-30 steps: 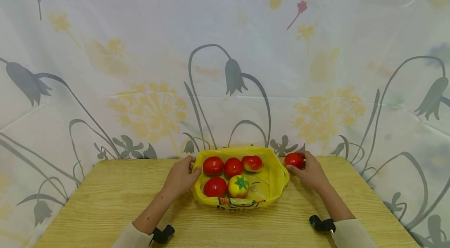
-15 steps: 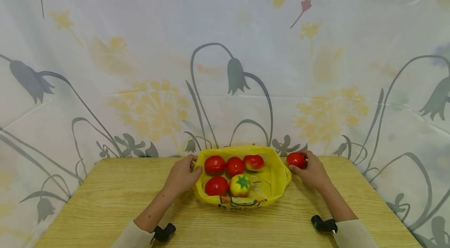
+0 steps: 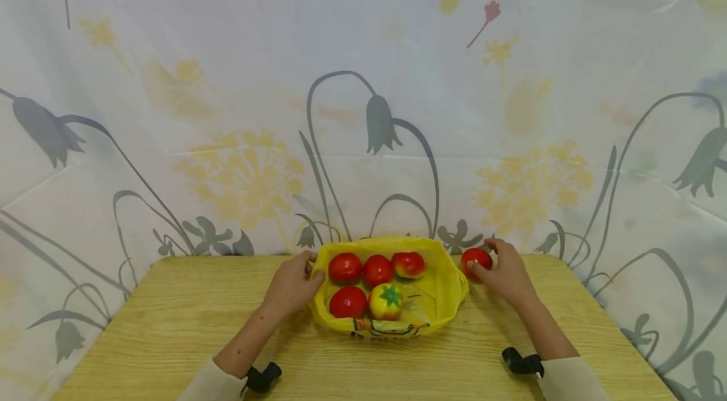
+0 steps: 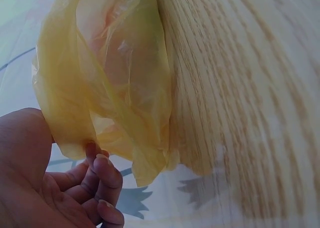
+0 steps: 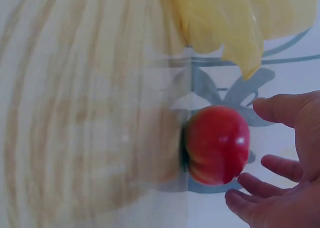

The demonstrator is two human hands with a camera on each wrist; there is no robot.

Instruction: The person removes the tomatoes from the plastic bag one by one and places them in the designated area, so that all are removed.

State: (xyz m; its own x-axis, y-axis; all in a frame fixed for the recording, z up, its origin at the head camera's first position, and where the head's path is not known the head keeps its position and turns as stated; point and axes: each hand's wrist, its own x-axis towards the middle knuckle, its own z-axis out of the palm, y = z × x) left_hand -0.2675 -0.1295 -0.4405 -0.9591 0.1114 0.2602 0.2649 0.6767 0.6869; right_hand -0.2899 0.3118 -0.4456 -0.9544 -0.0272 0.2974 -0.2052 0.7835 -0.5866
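A yellow plastic bag (image 3: 445,306) lies with its mouth spread wide, and inside it are several red tomatoes (image 3: 348,302) plus a yellow-red one (image 3: 385,305) with a green star-shaped top. My left hand (image 3: 292,284) pinches the bag's left rim; the left wrist view has the film (image 4: 70,112) between thumb and curled fingers. To the right of the bag, a single red tomato (image 5: 217,145) rests on the table. Around its right side my right hand (image 3: 507,275) is spread, thumb and fingers apart and a small gap from the tomato in the right wrist view.
The wooden table (image 3: 187,319) ends at the back against a pale floral curtain (image 3: 363,199). A black wrist device (image 3: 264,379) sits on the left wrist, and a similar one (image 3: 521,363) on the right.
My right hand's fingers have spread away from the lone tomato, which stays beside the bag. The left hand keeps its hold on the bag's rim.
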